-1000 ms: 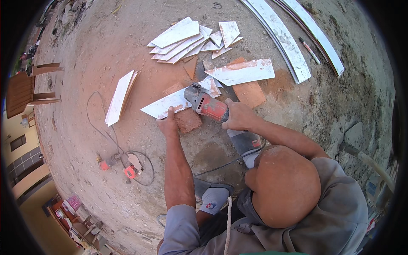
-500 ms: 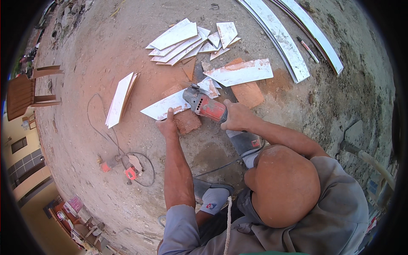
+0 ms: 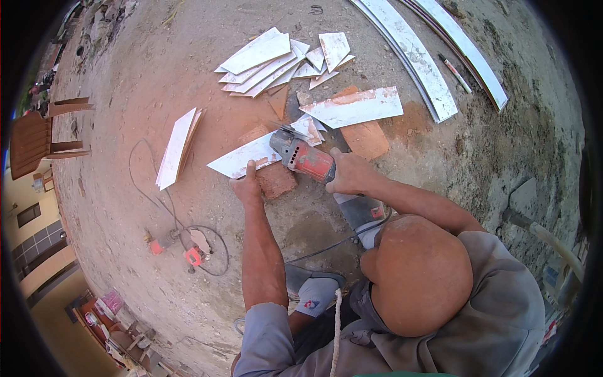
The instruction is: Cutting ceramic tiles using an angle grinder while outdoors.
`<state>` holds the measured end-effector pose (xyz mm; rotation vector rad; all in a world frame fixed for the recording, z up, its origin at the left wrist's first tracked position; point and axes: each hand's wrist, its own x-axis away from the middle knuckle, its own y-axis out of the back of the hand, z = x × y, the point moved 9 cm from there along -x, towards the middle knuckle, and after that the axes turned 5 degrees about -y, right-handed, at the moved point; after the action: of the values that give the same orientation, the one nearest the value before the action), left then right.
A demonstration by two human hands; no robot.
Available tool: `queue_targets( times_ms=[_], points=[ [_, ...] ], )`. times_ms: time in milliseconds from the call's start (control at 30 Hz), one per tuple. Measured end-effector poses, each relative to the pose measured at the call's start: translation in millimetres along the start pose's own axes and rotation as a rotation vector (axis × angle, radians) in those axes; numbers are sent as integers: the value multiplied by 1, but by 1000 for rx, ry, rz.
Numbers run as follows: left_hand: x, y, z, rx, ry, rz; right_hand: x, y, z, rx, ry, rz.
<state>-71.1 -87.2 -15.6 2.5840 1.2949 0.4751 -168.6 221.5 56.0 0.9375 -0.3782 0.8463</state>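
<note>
My right hand (image 3: pixel 348 173) is wrapped round the rear of a red and dark grey angle grinder (image 3: pixel 308 160). The grinder's head and disc sit over a pointed white tile piece (image 3: pixel 239 158), reddish dust on its face. My left hand (image 3: pixel 249 182) pinches the tile's near edge, thumb on top and fingers mostly hidden beneath. Under the tile lies a reddish brick block (image 3: pixel 277 180). Past the grinder's head are small dusty white tile pieces (image 3: pixel 308 129). Whether the disc touches the tile, I cannot tell.
Beyond lie a cut tile (image 3: pixel 358 107) on an orange block (image 3: pixel 366 139), a stack of tile strips (image 3: pixel 260 60), long white strips (image 3: pixel 414 56) and a marker (image 3: pixel 455 73). At left are leaning tile pieces (image 3: pixel 178 149), a corded red tool (image 3: pixel 164 242) and a brown chair (image 3: pixel 31 144); a shovel (image 3: pixel 543 232) lies right.
</note>
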Motion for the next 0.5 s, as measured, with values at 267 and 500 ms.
queue_targets(
  times_ms=[267, 500],
  points=[
    [6, -1, -10, -27, -8, -6, -4, -1, -1, -4, 12, 1],
    [1, -4, -7, 9, -8, 46, 7, 0, -8, 2, -8, -12]
  ],
)
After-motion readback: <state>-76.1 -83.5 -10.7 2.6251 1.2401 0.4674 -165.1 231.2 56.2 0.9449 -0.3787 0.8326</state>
